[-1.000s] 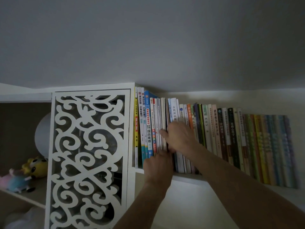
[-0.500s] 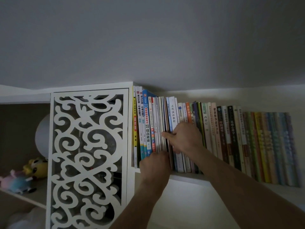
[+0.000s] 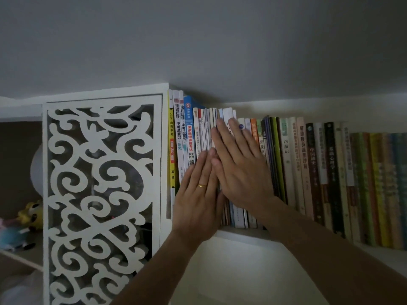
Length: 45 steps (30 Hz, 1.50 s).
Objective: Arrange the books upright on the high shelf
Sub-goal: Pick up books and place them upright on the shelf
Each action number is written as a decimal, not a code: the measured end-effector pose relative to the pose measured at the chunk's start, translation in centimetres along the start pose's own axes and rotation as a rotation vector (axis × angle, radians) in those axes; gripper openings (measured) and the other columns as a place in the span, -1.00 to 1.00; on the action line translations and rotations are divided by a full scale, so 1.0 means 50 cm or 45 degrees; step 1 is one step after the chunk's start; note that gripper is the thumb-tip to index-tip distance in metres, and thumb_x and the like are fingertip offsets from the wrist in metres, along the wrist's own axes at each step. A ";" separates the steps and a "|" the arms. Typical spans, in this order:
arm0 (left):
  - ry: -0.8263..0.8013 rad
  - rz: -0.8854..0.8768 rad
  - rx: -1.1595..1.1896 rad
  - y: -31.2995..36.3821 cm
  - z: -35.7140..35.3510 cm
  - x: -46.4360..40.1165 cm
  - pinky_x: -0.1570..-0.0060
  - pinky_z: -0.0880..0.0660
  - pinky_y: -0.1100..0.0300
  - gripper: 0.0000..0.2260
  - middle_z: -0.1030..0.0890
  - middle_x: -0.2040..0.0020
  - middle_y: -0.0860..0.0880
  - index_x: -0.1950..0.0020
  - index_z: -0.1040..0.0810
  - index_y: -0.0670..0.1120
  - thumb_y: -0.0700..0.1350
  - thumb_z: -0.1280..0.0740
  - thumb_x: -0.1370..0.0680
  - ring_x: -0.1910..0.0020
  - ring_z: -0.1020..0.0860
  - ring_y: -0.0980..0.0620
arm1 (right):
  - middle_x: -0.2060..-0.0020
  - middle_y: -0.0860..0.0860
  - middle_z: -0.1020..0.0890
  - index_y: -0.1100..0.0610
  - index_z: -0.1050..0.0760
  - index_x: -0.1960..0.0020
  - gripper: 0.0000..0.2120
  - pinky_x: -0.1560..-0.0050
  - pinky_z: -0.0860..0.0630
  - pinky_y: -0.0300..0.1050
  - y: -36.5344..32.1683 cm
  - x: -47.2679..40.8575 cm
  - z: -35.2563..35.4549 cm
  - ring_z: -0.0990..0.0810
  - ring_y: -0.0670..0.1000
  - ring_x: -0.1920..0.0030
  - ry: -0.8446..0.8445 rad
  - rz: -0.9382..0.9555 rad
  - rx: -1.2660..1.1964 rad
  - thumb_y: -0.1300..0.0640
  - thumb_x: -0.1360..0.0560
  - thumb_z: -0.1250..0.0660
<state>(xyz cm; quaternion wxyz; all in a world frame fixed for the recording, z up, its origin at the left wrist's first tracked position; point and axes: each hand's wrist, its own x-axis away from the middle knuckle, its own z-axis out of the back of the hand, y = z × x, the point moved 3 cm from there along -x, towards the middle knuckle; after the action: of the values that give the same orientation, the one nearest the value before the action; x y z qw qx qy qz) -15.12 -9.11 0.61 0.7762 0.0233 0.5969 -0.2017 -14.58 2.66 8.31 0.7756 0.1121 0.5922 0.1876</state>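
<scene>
Against upright books (image 3: 286,159), left hand (image 3: 198,194), right hand (image 3: 240,170), flat, side by side

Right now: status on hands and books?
Left hand and right hand flat, fingers straight, pressing spines. Books upright, packed along shelf. No obstruction visible.

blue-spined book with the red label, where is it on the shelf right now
In the head view, the tall blue-spined book stands upright near the row's left end, fourth from the white fretwork cabinet panel, just left of the thin pale books that the left hand presses.
</scene>
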 end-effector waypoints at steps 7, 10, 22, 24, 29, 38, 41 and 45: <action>-0.210 0.062 -0.118 0.015 0.028 0.002 -0.61 0.03 -0.09 -0.39 0.10 -0.67 -0.18 -0.66 0.05 -0.21 0.11 -0.03 -0.73 -0.66 0.13 -0.11 | -0.65 0.13 0.01 0.16 0.02 -0.66 -0.43 -0.60 0.00 0.18 -0.010 0.008 0.025 0.11 0.13 -0.65 -0.101 -0.032 -0.011 -0.08 -0.72 0.17; -0.276 0.067 -0.068 0.037 0.042 0.075 -0.60 0.00 -0.13 -0.42 0.12 -0.67 -0.17 -0.67 0.07 -0.16 0.10 0.04 -0.74 -0.66 0.15 -0.12 | -0.65 0.14 0.01 0.13 -0.02 -0.66 -0.41 -0.59 0.02 0.22 -0.049 0.082 0.035 0.12 0.17 -0.64 -0.220 -0.076 -0.109 -0.13 -0.71 0.15; -0.585 0.157 0.591 0.202 -0.006 0.617 -0.47 -0.31 -0.16 -0.56 -0.21 -0.62 -0.21 -0.57 -0.35 -0.12 -0.09 -0.24 -0.69 -0.60 -0.22 -0.16 | -0.51 0.18 -0.40 0.21 -0.52 -0.40 -0.60 -0.54 -0.25 0.17 -0.246 0.797 0.030 -0.29 0.20 -0.56 -0.533 -0.311 -0.687 0.01 -0.68 -0.21; -0.590 0.257 0.590 0.232 -0.015 0.699 -0.43 -0.36 -0.11 -0.62 -0.37 -0.53 -0.21 -0.50 -0.45 -0.14 -0.12 -0.27 -0.67 -0.50 -0.37 -0.17 | -0.36 0.15 -0.55 0.19 -0.58 -0.30 -0.67 -0.46 -0.36 0.04 -0.269 0.886 0.026 -0.49 0.19 -0.41 -0.613 -0.332 -0.746 0.03 -0.66 -0.25; -0.925 0.730 0.540 0.311 -0.082 0.913 -0.10 -0.58 -0.11 -0.73 -0.55 -0.24 -0.17 -0.33 -0.46 -0.12 -0.11 -0.28 -0.64 -0.17 -0.56 -0.18 | -0.11 0.07 -0.63 0.16 -0.58 -0.22 -0.67 -0.06 -0.64 0.03 -0.330 1.096 -0.048 -0.60 0.12 -0.14 -1.031 -0.495 -0.827 -0.04 -0.58 -0.34; -1.323 2.082 0.742 0.380 -0.222 1.144 -0.21 -0.41 0.09 -0.62 -0.57 -0.23 -0.05 -0.43 -0.42 -0.05 -0.02 -0.34 -0.63 -0.25 -0.52 -0.08 | -0.34 0.34 -0.53 0.31 -0.44 -0.44 -0.20 -0.19 -0.55 0.31 -0.384 1.352 -0.254 -0.54 0.40 -0.31 -1.393 -0.508 -0.608 -0.26 -0.44 -0.31; -1.273 2.184 0.831 0.401 -0.258 1.159 -0.27 -0.46 -0.01 -0.57 -0.61 -0.15 0.04 -0.46 -0.41 0.11 0.03 -0.34 -0.58 -0.21 -0.55 -0.03 | -0.32 0.30 -0.56 0.28 -0.51 -0.39 -0.38 -0.13 -0.59 0.22 -0.394 1.376 -0.268 -0.57 0.35 -0.29 -1.383 -0.441 -0.515 -0.07 -0.45 -0.41; -1.140 2.271 0.981 0.434 -0.256 1.160 -0.24 -0.54 -0.07 -0.49 -0.61 -0.09 0.12 -0.52 -0.27 0.19 0.01 -0.34 -0.59 -0.09 -0.61 0.03 | -0.28 0.21 -0.62 0.21 -0.56 -0.32 -0.42 -0.04 -0.64 0.14 -0.400 1.359 -0.252 -0.60 0.24 -0.28 -1.549 -0.391 -0.527 0.16 -0.33 -0.59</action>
<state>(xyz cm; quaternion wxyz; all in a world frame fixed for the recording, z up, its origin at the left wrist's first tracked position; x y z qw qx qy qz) -7.53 -2.21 -61.80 0.7322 0.6188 -0.0790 0.2734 -8.01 12.78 -62.59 0.9953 -0.0388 0.0093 0.0880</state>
